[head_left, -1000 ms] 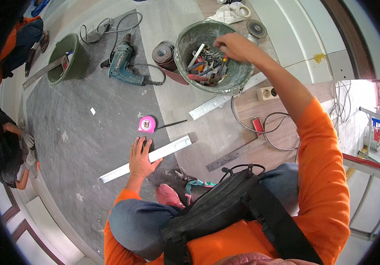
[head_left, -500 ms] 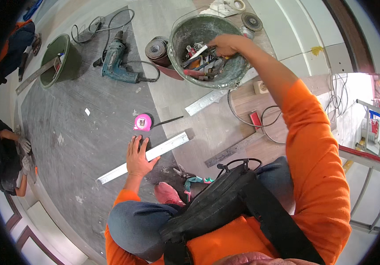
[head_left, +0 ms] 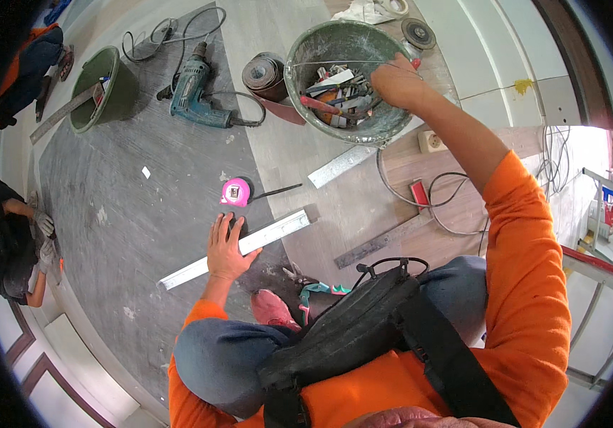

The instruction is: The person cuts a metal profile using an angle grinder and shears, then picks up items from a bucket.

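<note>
1. From where I stand, the left hand [head_left: 227,251] lies flat across a long white strip [head_left: 278,230], fingers spread and a little apart, pressing it to the floor rather than gripping around it.
2. The right hand [head_left: 397,84] is down inside a green bucket [head_left: 335,48], over its right side. Its fingers are turned away from me, so I cannot tell whether they are together, apart or clamped on something. A bit of red [head_left: 415,64] shows just beyond them.
3. Left of that hand, in the same bucket, is a jumble of hand tools [head_left: 335,98].
4. Just beyond the left fingertips sits a pink tape measure [head_left: 235,192], a thin dark rod [head_left: 276,192] to its right; neither hand touches them.
5. Nearer the body than the left hand, and to its right, lie teal-handled snips [head_left: 313,291]. Between the two hands lies another pale strip [head_left: 338,165].
6. As for progress, I'd judge this an early or in-between stage: the strip is laid out and steadied, but I see no tool on it and none lifted clear of the bucket. The rummaging looks unfinished; whether the strip bears any mark is too small to make out.
</note>
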A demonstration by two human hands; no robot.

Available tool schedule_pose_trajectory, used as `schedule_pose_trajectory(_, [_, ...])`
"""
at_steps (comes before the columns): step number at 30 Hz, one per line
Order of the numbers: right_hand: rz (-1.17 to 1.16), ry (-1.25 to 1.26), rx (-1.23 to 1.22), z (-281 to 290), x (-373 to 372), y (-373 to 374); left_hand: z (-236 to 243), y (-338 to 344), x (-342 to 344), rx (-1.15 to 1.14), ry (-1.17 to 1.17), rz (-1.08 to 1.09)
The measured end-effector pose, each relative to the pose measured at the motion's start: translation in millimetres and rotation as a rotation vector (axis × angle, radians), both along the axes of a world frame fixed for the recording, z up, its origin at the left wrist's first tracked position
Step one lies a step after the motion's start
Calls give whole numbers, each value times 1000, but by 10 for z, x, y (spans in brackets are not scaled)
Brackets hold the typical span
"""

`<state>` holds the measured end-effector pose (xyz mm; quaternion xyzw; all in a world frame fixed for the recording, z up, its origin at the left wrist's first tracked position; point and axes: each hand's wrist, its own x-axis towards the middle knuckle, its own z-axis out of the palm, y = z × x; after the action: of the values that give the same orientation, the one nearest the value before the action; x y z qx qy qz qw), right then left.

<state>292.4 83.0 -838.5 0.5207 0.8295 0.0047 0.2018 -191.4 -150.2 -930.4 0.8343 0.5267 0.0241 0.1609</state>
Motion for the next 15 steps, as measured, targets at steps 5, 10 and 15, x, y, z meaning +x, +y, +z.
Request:
schedule_pose_trajectory(5, [268, 47, 213, 61, -63, 182, -2, -25, -30, 0, 11, -1])
schedule_pose_trajectory(10, [378, 39, 281, 112, -70, 301, -17, -20, -28, -13, 15, -4])
schedule_pose_trajectory(15, [310, 95, 171, 400, -119, 326, -31, -40, -68, -20, 30, 8])
